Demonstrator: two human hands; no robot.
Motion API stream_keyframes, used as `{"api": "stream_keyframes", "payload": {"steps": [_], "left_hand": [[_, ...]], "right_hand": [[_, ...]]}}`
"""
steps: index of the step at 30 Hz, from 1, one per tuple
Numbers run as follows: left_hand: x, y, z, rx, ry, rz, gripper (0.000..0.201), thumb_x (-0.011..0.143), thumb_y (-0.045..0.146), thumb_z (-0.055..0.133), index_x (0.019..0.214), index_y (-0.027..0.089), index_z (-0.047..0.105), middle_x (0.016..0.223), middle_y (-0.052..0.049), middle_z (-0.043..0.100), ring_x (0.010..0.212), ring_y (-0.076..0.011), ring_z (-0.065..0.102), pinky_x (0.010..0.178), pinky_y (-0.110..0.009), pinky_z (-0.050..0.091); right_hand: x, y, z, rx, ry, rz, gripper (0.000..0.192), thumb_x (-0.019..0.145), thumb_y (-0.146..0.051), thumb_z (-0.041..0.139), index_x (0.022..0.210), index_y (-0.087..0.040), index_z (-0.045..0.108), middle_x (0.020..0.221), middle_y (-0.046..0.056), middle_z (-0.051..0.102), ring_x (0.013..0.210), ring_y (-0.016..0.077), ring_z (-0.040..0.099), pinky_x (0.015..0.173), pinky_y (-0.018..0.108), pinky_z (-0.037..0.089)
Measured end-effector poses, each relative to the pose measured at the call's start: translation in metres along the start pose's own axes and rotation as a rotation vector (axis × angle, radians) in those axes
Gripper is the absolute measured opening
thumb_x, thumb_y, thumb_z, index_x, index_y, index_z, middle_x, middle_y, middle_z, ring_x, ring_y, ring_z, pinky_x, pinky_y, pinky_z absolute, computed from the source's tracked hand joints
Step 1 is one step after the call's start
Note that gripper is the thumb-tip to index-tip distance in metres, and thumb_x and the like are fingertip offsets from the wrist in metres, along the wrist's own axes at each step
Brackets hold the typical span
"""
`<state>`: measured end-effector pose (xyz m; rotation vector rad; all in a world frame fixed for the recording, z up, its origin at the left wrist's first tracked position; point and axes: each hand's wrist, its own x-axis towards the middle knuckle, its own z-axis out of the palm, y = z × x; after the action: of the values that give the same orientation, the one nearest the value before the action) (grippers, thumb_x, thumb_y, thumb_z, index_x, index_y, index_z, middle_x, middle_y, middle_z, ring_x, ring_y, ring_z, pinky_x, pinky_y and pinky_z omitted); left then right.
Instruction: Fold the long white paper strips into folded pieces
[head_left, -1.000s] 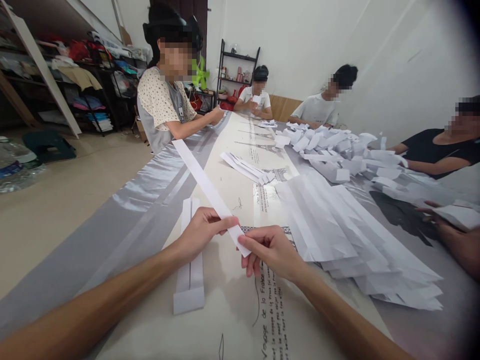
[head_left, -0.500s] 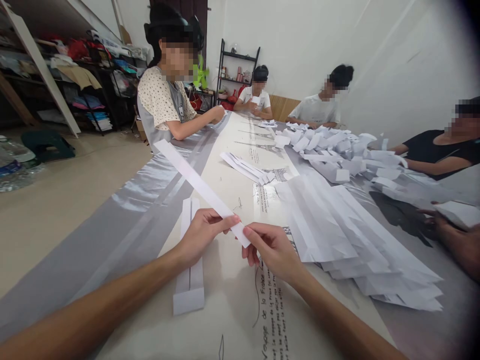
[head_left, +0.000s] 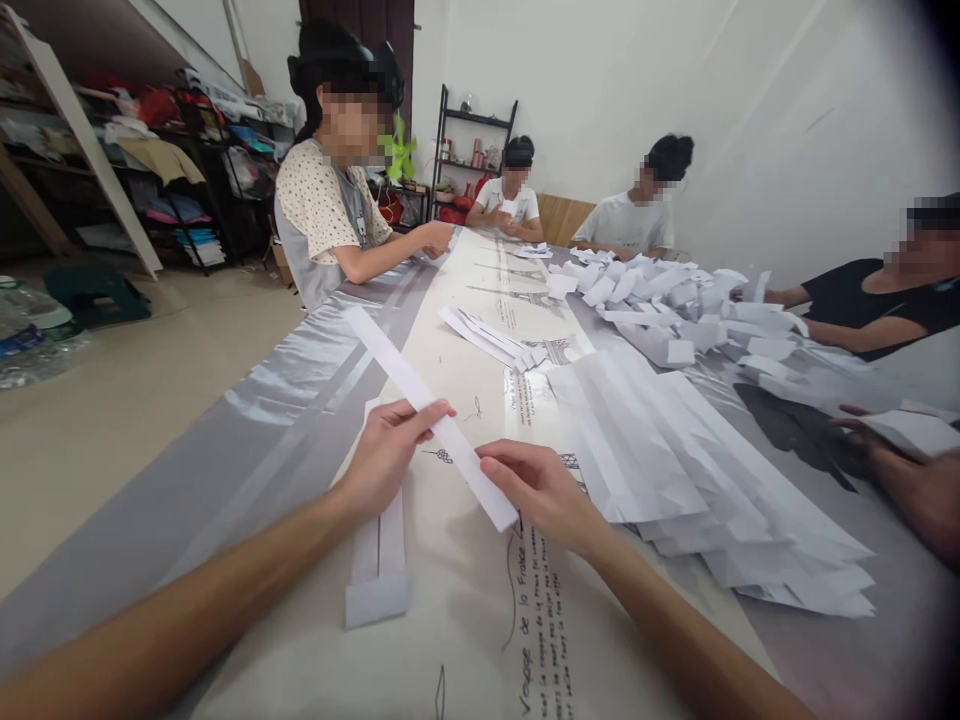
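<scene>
A long folded strip of white paper [head_left: 431,405] slants across the space between my hands, above the table. My left hand [head_left: 394,445] pinches it near the middle, thumb on top. Lower down, my right hand [head_left: 540,490] grips its right edge between thumb and fingers. Under my left wrist lies another folded paper strip [head_left: 377,590] with a dark slit along its length and a flap at the near end; my hand covers part of it. Farther off, a small stack of folded strips [head_left: 491,338] rests on the printed table cover [head_left: 457,640].
Right of my hands spreads a pile of flat white paper sleeves [head_left: 697,490]. Beyond it is a big heap of folded paper pieces [head_left: 667,290]. Several people sit around the table; a co-worker's hand [head_left: 915,490] holds white paper at the right edge.
The strip has slid down and to the right. My left hand now holds it farther from its near end, and my hands are wider apart.
</scene>
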<state>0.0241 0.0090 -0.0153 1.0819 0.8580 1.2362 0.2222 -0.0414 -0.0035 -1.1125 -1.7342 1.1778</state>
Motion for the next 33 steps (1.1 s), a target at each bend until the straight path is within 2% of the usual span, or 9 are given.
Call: {"api": "stream_keyframes", "payload": {"steps": [2,4,8,10,13,21,27,33], "left_hand": [[-0.009,-0.002,0.009,0.053,-0.107,-0.026,0.025,0.085,0.043,0.074,0.083,0.019,0.077,0.085,-0.004,0.069,0.082,-0.0164,0.058,0.079,-0.030,0.044],[-0.014,-0.001,0.013,0.117,-0.146,-0.028,0.027,0.088,0.045,0.071,0.083,0.019,0.077,0.080,-0.003,0.067,0.076,-0.0149,0.056,0.075,-0.029,0.043],[-0.010,0.004,0.006,0.270,-0.099,0.017,0.037,0.086,0.047,0.072,0.064,0.018,0.069,0.062,0.000,0.060,0.061,-0.0122,0.048,0.060,-0.027,0.037],[-0.006,0.006,0.002,0.299,-0.090,0.031,0.038,0.086,0.047,0.073,0.063,0.018,0.069,0.060,-0.001,0.063,0.058,-0.0120,0.047,0.058,-0.027,0.037],[-0.003,0.007,-0.001,0.306,-0.108,0.031,0.035,0.085,0.047,0.073,0.066,0.018,0.072,0.062,-0.003,0.067,0.057,-0.0123,0.050,0.059,-0.026,0.041],[-0.005,0.010,0.003,0.330,-0.213,0.038,0.031,0.086,0.042,0.072,0.066,0.018,0.073,0.067,-0.004,0.071,0.063,-0.0150,0.058,0.065,-0.028,0.047],[-0.010,0.015,0.008,0.352,-0.257,0.035,0.034,0.087,0.043,0.071,0.064,0.018,0.072,0.065,-0.003,0.070,0.062,-0.0143,0.056,0.066,-0.027,0.047],[-0.008,0.010,0.004,0.377,-0.285,0.051,0.037,0.090,0.045,0.066,0.066,0.019,0.072,0.068,-0.004,0.070,0.065,-0.0154,0.057,0.068,-0.028,0.048]], "right_hand": [[0.000,-0.002,0.001,0.005,0.059,-0.018,0.026,0.096,-0.041,0.059,0.086,-0.022,0.074,0.085,0.003,0.070,0.077,0.0179,0.061,0.068,0.030,0.046],[0.000,-0.002,0.002,0.021,0.104,-0.018,0.027,0.095,-0.039,0.061,0.078,-0.022,0.073,0.076,0.002,0.066,0.069,0.0163,0.056,0.063,0.030,0.043],[0.000,-0.001,0.002,0.045,0.174,0.021,0.027,0.092,-0.039,0.066,0.072,-0.022,0.072,0.069,0.000,0.061,0.064,0.0152,0.050,0.059,0.030,0.038],[0.000,0.001,0.001,0.052,0.189,0.047,0.029,0.091,-0.041,0.067,0.070,-0.021,0.071,0.066,0.000,0.059,0.062,0.0150,0.048,0.058,0.030,0.037],[0.000,0.002,0.000,0.072,0.182,0.089,0.031,0.090,-0.043,0.067,0.068,-0.021,0.070,0.066,0.000,0.060,0.061,0.0151,0.047,0.057,0.030,0.037],[0.001,0.005,0.000,0.127,0.197,0.128,0.025,0.087,-0.045,0.069,0.079,-0.023,0.077,0.081,0.003,0.071,0.076,0.0189,0.059,0.071,0.032,0.047],[0.002,0.008,0.000,0.152,0.215,0.173,0.023,0.082,-0.046,0.074,0.077,-0.023,0.078,0.079,0.002,0.069,0.073,0.0180,0.055,0.069,0.033,0.046],[0.001,0.009,-0.002,0.214,0.218,0.207,0.024,0.079,-0.046,0.078,0.077,-0.022,0.078,0.079,0.003,0.068,0.073,0.0171,0.054,0.070,0.033,0.046]]}}
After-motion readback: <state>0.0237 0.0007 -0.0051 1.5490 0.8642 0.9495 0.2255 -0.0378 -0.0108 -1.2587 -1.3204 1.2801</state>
